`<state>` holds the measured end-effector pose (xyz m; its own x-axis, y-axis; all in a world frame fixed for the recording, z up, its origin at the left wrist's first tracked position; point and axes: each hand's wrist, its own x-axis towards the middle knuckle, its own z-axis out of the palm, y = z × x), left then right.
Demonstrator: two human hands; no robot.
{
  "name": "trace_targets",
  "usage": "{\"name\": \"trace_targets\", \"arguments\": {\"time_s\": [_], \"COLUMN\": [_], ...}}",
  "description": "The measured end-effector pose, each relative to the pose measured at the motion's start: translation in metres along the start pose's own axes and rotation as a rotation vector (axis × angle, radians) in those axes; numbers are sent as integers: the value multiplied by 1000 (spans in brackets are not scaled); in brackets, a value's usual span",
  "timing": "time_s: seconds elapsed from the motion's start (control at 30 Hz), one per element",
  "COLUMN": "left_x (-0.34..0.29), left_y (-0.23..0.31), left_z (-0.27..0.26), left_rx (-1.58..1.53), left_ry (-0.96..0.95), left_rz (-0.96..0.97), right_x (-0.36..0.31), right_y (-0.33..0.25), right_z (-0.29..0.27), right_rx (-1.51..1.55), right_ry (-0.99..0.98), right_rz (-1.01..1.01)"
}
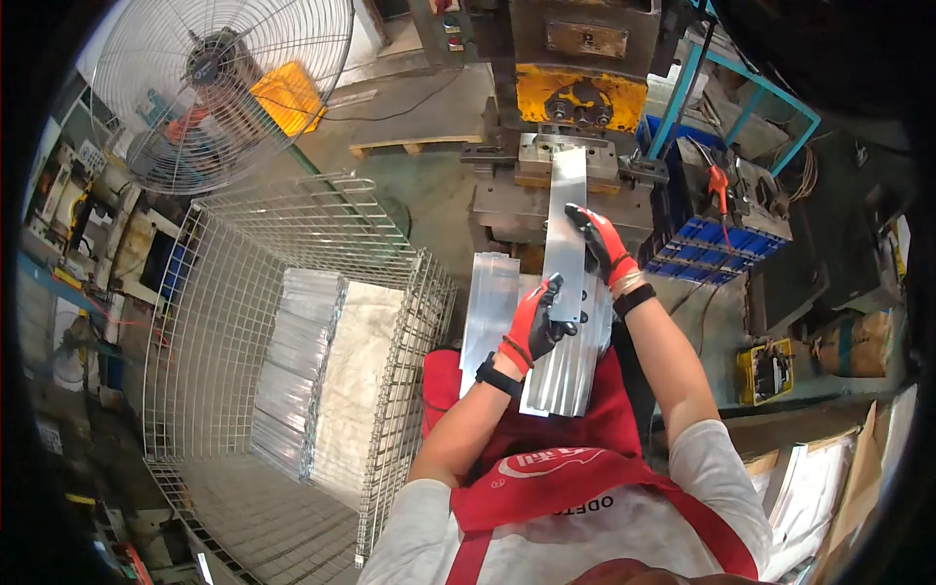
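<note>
A long, flat, shiny metal strip (pixel 566 239) points away from me, its far end lying over the die block (pixel 536 156) of a press. My left hand (pixel 534 327), in a red and black glove, is closed on the strip's near end. Along the strip's right edge, farther up, my right hand (pixel 606 246) grips it, gloved the same way, with its fingertips on the top face. Below the strip, a pile of similar metal strips (pixel 565 375) rests at my lap. A second pile (pixel 490 302) lies just left of it.
A wire mesh cage (pixel 409 322) with stacked metal strips stands on the left, below a large fan (pixel 210 68). The press (pixel 585 44) rises ahead. To the right are a blue crate (pixel 702 249) with an air gun (pixel 719 185) and a yellow bin (pixel 765 372).
</note>
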<state>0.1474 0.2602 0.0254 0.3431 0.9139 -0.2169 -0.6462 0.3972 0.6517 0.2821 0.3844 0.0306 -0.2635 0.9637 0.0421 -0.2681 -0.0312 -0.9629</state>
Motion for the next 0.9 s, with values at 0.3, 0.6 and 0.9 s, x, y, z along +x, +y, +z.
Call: {"name": "trace_targets", "arguments": {"time_s": [0.3, 0.6, 0.9], "left_x": [10, 10, 6], "left_y": [-11, -7, -3], "left_z": [6, 10, 16], "left_rx": [35, 78, 72], "left_ry": [194, 216, 238], "left_rz": [21, -22, -6], "right_x": [-7, -8, -11], "right_y": [39, 38, 27], "right_z": [-1, 1, 13], "right_rx": [-20, 4, 78], "right_ry": [205, 255, 230], "right_rz": [72, 84, 21]}}
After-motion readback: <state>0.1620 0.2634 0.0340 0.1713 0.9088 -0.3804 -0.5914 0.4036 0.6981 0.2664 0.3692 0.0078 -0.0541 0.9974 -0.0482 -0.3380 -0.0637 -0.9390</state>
